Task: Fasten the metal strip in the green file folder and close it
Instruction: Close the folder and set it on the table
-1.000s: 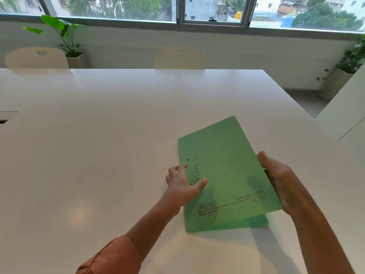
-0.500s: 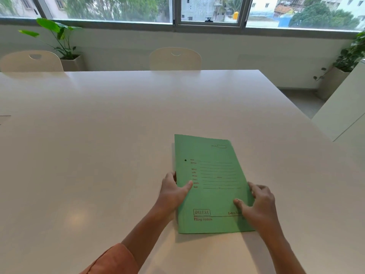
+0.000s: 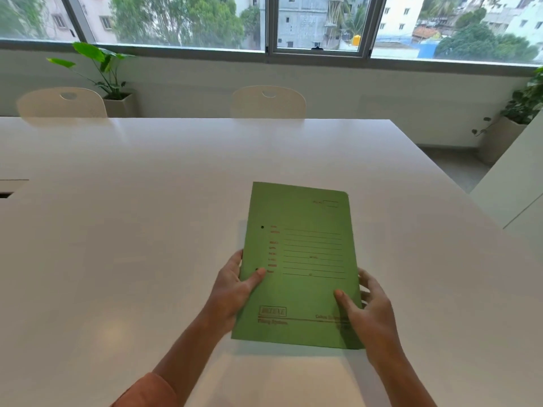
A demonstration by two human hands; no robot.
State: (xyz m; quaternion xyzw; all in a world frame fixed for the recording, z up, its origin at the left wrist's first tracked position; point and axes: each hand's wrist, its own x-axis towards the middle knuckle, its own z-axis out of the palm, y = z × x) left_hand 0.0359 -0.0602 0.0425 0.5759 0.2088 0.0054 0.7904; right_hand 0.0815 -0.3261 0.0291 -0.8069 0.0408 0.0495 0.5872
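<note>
The green file folder [image 3: 299,259] is closed, its printed front cover facing up, with two small holes near the left edge. Its near end is raised off the white table [image 3: 117,230]. My left hand [image 3: 232,292] grips the left edge, thumb on the cover near the lower hole and fingers underneath. My right hand [image 3: 367,312] holds the right edge the same way, thumb on top. The metal strip is hidden inside.
Two cream chairs [image 3: 268,101] stand at the table's far edge under the window. Potted plants [image 3: 105,74] sit at the back left and back right. A white counter [image 3: 511,186] stands beyond the table's right edge.
One second ago the cover was part open and tilted. It came down flat under both palms, and now both hands grip the side edges and have lifted the closed folder's near end.
</note>
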